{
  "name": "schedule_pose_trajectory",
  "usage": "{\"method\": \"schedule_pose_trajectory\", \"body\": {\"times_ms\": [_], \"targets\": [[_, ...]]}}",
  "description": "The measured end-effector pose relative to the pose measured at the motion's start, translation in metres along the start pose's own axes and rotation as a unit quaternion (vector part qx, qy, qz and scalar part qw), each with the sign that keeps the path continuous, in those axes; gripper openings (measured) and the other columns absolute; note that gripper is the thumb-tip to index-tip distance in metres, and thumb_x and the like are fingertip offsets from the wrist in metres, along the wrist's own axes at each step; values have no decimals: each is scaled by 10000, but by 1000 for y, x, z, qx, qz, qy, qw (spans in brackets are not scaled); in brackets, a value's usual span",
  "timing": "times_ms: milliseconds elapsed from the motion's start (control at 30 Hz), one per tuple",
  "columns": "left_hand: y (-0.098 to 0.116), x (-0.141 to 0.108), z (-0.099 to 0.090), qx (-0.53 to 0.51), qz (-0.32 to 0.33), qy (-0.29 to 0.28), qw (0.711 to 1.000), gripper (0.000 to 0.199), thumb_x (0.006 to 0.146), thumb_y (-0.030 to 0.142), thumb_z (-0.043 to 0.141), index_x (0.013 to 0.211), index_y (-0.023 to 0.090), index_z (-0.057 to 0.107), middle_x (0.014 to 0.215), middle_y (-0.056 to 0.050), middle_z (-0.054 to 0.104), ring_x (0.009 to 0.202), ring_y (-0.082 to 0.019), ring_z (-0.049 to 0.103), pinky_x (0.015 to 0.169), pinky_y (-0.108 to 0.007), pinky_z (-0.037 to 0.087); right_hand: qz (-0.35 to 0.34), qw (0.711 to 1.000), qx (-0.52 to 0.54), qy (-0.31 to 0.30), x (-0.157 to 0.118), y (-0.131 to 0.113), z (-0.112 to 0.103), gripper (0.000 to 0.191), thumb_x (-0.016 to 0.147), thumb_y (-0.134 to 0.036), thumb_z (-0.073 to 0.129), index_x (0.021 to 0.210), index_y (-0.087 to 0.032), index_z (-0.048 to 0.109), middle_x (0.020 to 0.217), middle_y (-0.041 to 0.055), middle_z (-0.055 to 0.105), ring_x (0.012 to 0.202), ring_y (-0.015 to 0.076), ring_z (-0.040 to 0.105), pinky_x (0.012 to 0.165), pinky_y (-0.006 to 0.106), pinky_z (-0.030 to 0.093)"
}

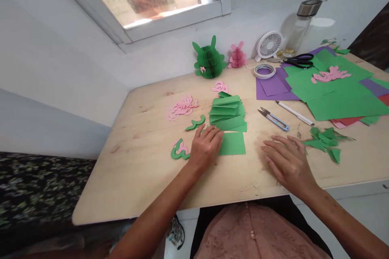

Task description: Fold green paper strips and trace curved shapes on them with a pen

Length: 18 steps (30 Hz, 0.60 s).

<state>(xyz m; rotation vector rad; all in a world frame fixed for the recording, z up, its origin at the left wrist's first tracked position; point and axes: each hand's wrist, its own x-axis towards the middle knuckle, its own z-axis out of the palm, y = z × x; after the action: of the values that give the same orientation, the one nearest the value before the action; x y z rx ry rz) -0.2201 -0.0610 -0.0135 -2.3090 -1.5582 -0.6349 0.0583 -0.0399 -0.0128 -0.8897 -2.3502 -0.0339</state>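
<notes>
My left hand [206, 145] rests over the left end of a flat green paper rectangle [234, 143], its fingers stretched out. Just beyond it lies a loose pile of green paper strips [226, 110]. Left of that hand are a wavy green paper cutout [195, 123] and a curved green cutout [176, 153] with pink pieces against it. My right hand [287, 162] lies on the bare wood with fingers spread, holding nothing. Crumpled green paper scraps [327, 141] sit beside it, and blue-handled thread snips [275, 119] lie beyond its fingertips.
Pink cutouts [183, 107] lie on the left. Green [211, 62] and pink [237, 56] honeycomb paper figures stand by the wall, with a small fan [270, 44] and a glass bottle [298, 34]. A tape roll [265, 71], black scissors [299, 61], white pen [294, 112] and green sheets [343, 103] are right.
</notes>
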Motion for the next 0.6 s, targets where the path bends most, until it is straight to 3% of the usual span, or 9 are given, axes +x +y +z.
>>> {"method": "schedule_pose_trajectory", "body": {"times_ms": [67, 167, 233, 367, 600], "targets": [[7, -12, -8, -14, 0, -32, 999, 211, 933, 209, 497, 1081, 181, 645, 1132, -93, 696, 1128, -243, 611, 1041, -481, 409, -21, 999, 13, -24, 8, -6, 7, 265, 890, -177, 547, 1141, -208, 628, 1159, 85, 701, 1181, 282, 574, 1049, 516, 315], [12, -24, -16, -31, -20, -136, 990, 350, 905, 314, 563, 1227, 178, 588, 1308, -126, 606, 1246, -297, 529, 1059, -518, 386, -53, 996, 18, -74, 23, -15, 21, 303, 920, -229, 522, 1208, -186, 604, 1239, 108, 663, 1205, 274, 558, 1072, 516, 307], [11, -27, -15, -34, -16, -165, 986, 395, 892, 324, 591, 1256, 170, 569, 1345, -133, 577, 1266, -307, 510, 1049, -504, 404, -73, 991, 20, -106, 32, -19, 30, 338, 924, -253, 518, 1244, -166, 587, 1266, 124, 645, 1206, 277, 556, 1074, 527, 313], [3, -27, -9, -37, 32, -124, 991, 283, 923, 287, 562, 1172, 165, 612, 1247, -131, 637, 1179, -291, 578, 993, -470, 458, -95, 985, 21, -145, 42, -22, 39, 358, 907, -259, 542, 1250, -167, 590, 1249, 141, 647, 1166, 285, 576, 1056, 544, 337], [-1, -24, -6, -67, 67, -73, 993, 202, 976, 252, 468, 982, 163, 650, 971, -78, 710, 965, -212, 665, 853, -368, 526, -107, 984, 17, -139, 47, -21, 38, 317, 890, -240, 571, 1196, -168, 619, 1199, 126, 670, 1126, 275, 595, 1049, 520, 339]]}}
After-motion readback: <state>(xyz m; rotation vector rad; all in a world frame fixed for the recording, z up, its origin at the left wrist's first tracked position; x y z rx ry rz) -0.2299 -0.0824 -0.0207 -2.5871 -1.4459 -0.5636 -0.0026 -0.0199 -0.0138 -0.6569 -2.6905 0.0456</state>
